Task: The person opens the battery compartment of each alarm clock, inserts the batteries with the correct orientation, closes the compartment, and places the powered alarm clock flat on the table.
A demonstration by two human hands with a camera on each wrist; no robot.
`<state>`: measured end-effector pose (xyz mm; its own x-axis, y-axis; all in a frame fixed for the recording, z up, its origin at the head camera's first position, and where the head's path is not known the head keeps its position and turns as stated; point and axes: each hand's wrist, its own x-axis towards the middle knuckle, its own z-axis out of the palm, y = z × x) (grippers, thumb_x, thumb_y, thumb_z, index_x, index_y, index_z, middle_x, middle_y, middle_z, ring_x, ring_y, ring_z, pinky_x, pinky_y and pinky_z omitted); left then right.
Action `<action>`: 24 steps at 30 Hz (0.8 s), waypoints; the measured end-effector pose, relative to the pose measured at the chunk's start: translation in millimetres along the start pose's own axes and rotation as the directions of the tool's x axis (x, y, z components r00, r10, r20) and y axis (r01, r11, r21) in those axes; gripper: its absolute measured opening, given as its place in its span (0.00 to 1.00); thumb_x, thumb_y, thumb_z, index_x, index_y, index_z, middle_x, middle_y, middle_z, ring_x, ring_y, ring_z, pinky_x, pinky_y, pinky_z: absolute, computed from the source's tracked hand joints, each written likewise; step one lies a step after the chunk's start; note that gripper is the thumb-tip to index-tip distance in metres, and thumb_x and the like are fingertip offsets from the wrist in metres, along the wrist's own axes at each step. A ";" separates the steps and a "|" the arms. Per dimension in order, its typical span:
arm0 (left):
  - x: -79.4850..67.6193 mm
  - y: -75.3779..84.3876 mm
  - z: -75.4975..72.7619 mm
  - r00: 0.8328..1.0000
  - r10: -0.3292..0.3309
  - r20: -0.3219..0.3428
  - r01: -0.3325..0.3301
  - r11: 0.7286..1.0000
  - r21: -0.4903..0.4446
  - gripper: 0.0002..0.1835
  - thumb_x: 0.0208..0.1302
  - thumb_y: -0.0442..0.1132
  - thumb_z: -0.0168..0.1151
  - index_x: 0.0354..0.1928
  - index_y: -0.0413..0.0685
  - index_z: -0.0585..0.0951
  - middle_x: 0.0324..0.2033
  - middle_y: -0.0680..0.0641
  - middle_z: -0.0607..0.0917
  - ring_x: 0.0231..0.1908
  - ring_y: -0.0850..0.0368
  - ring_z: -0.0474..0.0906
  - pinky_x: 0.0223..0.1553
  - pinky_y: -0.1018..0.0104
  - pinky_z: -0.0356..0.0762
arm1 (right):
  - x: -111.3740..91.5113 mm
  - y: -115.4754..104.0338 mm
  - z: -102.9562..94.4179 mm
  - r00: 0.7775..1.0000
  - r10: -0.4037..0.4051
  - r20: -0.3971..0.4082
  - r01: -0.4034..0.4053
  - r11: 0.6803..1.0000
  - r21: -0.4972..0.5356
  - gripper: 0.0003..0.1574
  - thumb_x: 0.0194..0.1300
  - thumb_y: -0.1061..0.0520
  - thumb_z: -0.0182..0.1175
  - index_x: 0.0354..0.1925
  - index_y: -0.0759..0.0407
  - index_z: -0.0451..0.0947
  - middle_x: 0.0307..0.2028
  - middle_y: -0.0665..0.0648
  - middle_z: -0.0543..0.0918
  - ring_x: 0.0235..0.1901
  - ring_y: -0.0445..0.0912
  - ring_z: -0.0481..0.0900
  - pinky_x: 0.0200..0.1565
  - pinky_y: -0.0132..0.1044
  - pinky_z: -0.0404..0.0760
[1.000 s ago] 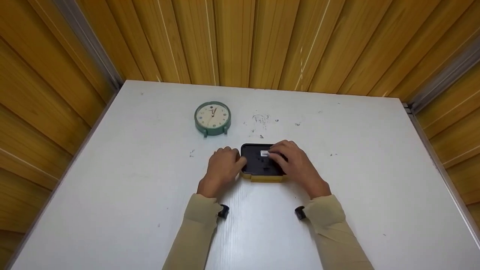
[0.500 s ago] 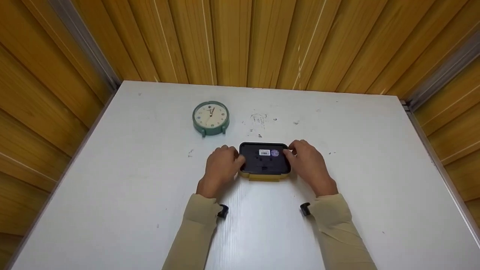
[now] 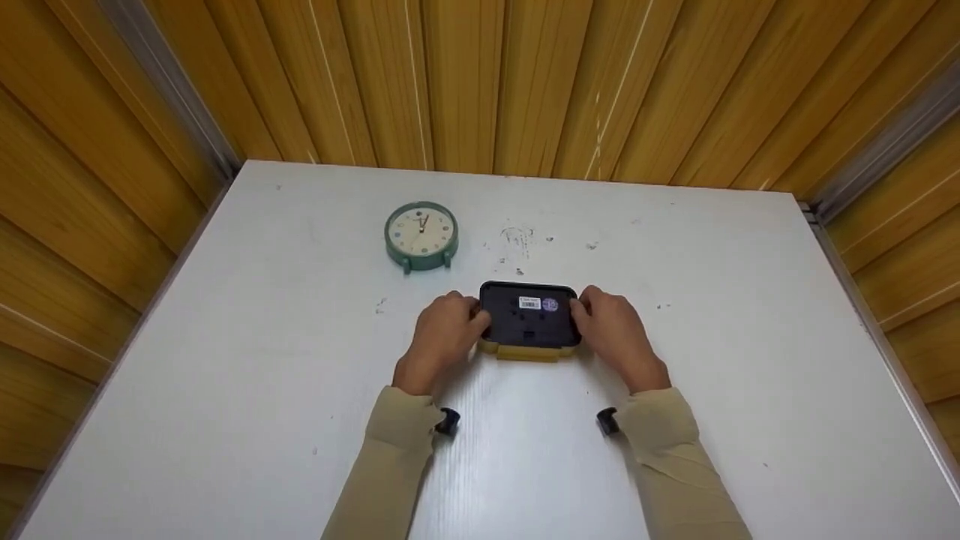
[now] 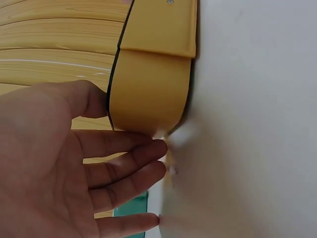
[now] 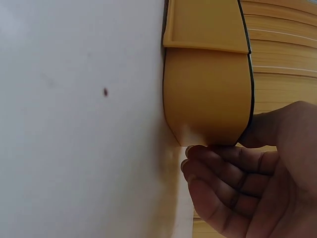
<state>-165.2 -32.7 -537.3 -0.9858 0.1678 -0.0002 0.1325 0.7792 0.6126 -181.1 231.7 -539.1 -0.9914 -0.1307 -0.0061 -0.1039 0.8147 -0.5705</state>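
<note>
A yellow rounded-rectangular case with a black back (image 3: 529, 326) lies on the white table, black side up. On that back are a white barcode label (image 3: 529, 303) and a round purple sticker (image 3: 550, 304). At its left end my left hand (image 3: 445, 328) pinches it, thumb on the black edge and fingers along the side. My right hand (image 3: 616, 334) grips the opposite end in the same way. Both wrist views show the yellow side wall (image 4: 151, 89) close to the table; the underside is hidden. Behind and left, a round green clock (image 3: 421, 234) lies face up.
The white table (image 3: 247, 360) carries dark scuff marks (image 3: 517, 240) beyond the case. Yellow wood-look panels (image 3: 465, 82) stand along the back and both sides.
My right hand has moved off the middle of the black back to its right end, uncovering the purple sticker. My left hand has stayed at the left end. The green clock keeps its place.
</note>
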 end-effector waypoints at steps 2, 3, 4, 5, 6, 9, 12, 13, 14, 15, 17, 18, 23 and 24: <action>0.3 1.4 -1.4 1.000 0.006 0.007 -0.006 0.999 -0.053 0.15 0.74 0.42 0.56 0.34 0.42 0.86 0.30 0.47 0.81 0.32 0.52 0.73 0.37 0.57 0.71 | 0.0 1.5 -1.1 1.000 0.014 0.011 -0.015 0.999 0.032 0.14 0.82 0.54 0.55 0.41 0.64 0.79 0.29 0.57 0.82 0.30 0.51 0.78 0.37 0.45 0.76; 0.7 2.2 -1.9 1.000 0.011 0.010 -0.011 0.997 -0.080 0.16 0.75 0.42 0.55 0.38 0.41 0.87 0.32 0.46 0.84 0.34 0.52 0.76 0.39 0.57 0.73 | 0.0 2.2 -1.9 1.000 0.020 0.015 -0.021 0.998 0.051 0.14 0.82 0.54 0.54 0.41 0.64 0.79 0.29 0.57 0.81 0.30 0.50 0.78 0.37 0.44 0.75; 1.1 2.9 -2.4 1.000 0.015 0.012 -0.014 0.994 -0.109 0.17 0.76 0.43 0.53 0.44 0.39 0.88 0.35 0.45 0.86 0.36 0.52 0.79 0.42 0.56 0.76 | -0.2 3.2 -2.4 0.999 0.030 0.020 -0.031 0.997 0.071 0.15 0.82 0.54 0.54 0.41 0.63 0.79 0.29 0.57 0.81 0.30 0.50 0.78 0.37 0.44 0.75; 1.6 3.3 -2.6 1.000 0.019 0.014 -0.016 0.990 -0.138 0.19 0.77 0.43 0.52 0.50 0.38 0.88 0.38 0.44 0.88 0.39 0.51 0.82 0.45 0.54 0.78 | -0.3 4.0 -3.0 0.999 0.037 0.025 -0.039 0.995 0.088 0.15 0.82 0.54 0.54 0.41 0.63 0.79 0.28 0.57 0.81 0.30 0.50 0.78 0.37 0.44 0.75; 1.7 3.9 -3.1 1.000 0.019 0.015 -0.016 0.986 -0.164 0.22 0.78 0.44 0.50 0.56 0.37 0.87 0.43 0.43 0.89 0.44 0.49 0.84 0.49 0.53 0.79 | -0.3 5.0 -3.5 0.999 0.042 0.030 -0.045 0.994 0.103 0.15 0.82 0.54 0.53 0.41 0.63 0.79 0.29 0.56 0.81 0.31 0.50 0.77 0.38 0.43 0.75; 2.9 5.0 -3.8 1.000 0.012 0.010 -0.010 0.978 -0.207 0.26 0.82 0.45 0.46 0.67 0.36 0.81 0.56 0.40 0.88 0.58 0.45 0.83 0.62 0.50 0.76 | -0.3 7.4 -4.5 0.998 0.058 0.038 -0.063 0.990 0.127 0.15 0.83 0.53 0.53 0.41 0.62 0.79 0.29 0.56 0.80 0.33 0.50 0.77 0.39 0.43 0.74; 3.9 5.1 -4.6 1.000 0.008 -0.001 -0.009 0.975 -0.224 0.24 0.81 0.42 0.48 0.69 0.36 0.79 0.57 0.39 0.86 0.59 0.44 0.81 0.63 0.50 0.75 | 0.6 9.0 -4.0 0.998 0.065 0.027 -0.067 0.992 0.107 0.16 0.83 0.53 0.52 0.41 0.63 0.79 0.30 0.57 0.80 0.32 0.51 0.77 0.38 0.43 0.74; 4.8 5.2 -4.4 1.000 0.016 -0.009 -0.017 0.974 -0.225 0.24 0.80 0.40 0.50 0.69 0.36 0.78 0.56 0.39 0.86 0.58 0.45 0.81 0.62 0.51 0.76 | 0.8 9.3 -3.6 0.998 0.065 0.016 -0.066 0.994 0.090 0.16 0.83 0.53 0.51 0.42 0.63 0.79 0.30 0.57 0.81 0.32 0.51 0.77 0.38 0.44 0.74; 5.1 5.6 -4.3 1.000 0.025 -0.017 -0.028 0.972 -0.235 0.23 0.79 0.38 0.53 0.69 0.36 0.78 0.55 0.40 0.86 0.55 0.46 0.82 0.59 0.51 0.77 | 0.9 9.6 -2.9 0.998 0.063 0.003 -0.063 0.996 0.069 0.17 0.83 0.54 0.51 0.42 0.64 0.79 0.30 0.58 0.81 0.32 0.52 0.77 0.38 0.45 0.75; 5.6 6.3 -4.0 0.999 0.032 -0.025 -0.037 0.969 -0.243 0.23 0.78 0.36 0.55 0.70 0.36 0.78 0.53 0.41 0.86 0.53 0.47 0.82 0.57 0.52 0.78 | 1.1 9.8 -2.0 0.998 0.063 -0.009 -0.062 0.997 0.047 0.17 0.83 0.54 0.51 0.42 0.65 0.79 0.30 0.58 0.82 0.32 0.52 0.77 0.38 0.46 0.75; 5.5 8.6 -4.0 0.999 0.041 -0.034 -0.048 0.963 -0.265 0.24 0.76 0.34 0.58 0.71 0.38 0.77 0.52 0.43 0.85 0.51 0.49 0.81 0.54 0.55 0.78 | 1.1 9.6 0.0 0.998 0.061 -0.030 -0.061 0.998 0.005 0.18 0.83 0.54 0.50 0.43 0.67 0.79 0.33 0.61 0.83 0.33 0.54 0.78 0.39 0.49 0.76; 5.4 9.3 -3.9 0.998 0.048 -0.037 -0.057 0.959 -0.276 0.24 0.76 0.34 0.58 0.72 0.38 0.77 0.53 0.44 0.85 0.50 0.50 0.81 0.54 0.56 0.79 | 0.8 9.2 1.1 0.997 0.062 -0.039 -0.063 0.998 -0.013 0.19 0.83 0.54 0.49 0.43 0.67 0.79 0.34 0.62 0.84 0.34 0.54 0.77 0.41 0.50 0.77; 1.6 9.6 -7.3 0.999 0.043 -0.002 -0.040 0.913 -0.407 0.25 0.80 0.39 0.60 0.74 0.43 0.75 0.54 0.46 0.83 0.53 0.52 0.78 0.56 0.58 0.78 | 0.3 6.6 3.6 0.998 0.045 -0.036 -0.047 0.997 -0.054 0.21 0.84 0.55 0.46 0.45 0.71 0.78 0.39 0.68 0.86 0.35 0.56 0.80 0.44 0.56 0.79; 1.2 8.7 -7.7 0.999 0.043 0.008 -0.035 0.894 -0.447 0.25 0.80 0.41 0.61 0.74 0.44 0.75 0.53 0.47 0.83 0.53 0.51 0.78 0.56 0.58 0.78 | 0.3 6.2 3.9 0.999 0.042 -0.029 -0.044 0.997 -0.058 0.21 0.84 0.55 0.45 0.45 0.71 0.78 0.39 0.69 0.86 0.35 0.57 0.80 0.45 0.57 0.79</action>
<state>-166.0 -30.4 -525.8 -0.9783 0.2062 0.0201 0.1071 0.4204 0.9010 -181.7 234.6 -545.9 -0.9968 -0.0797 -0.0061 -0.0649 0.8508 -0.5215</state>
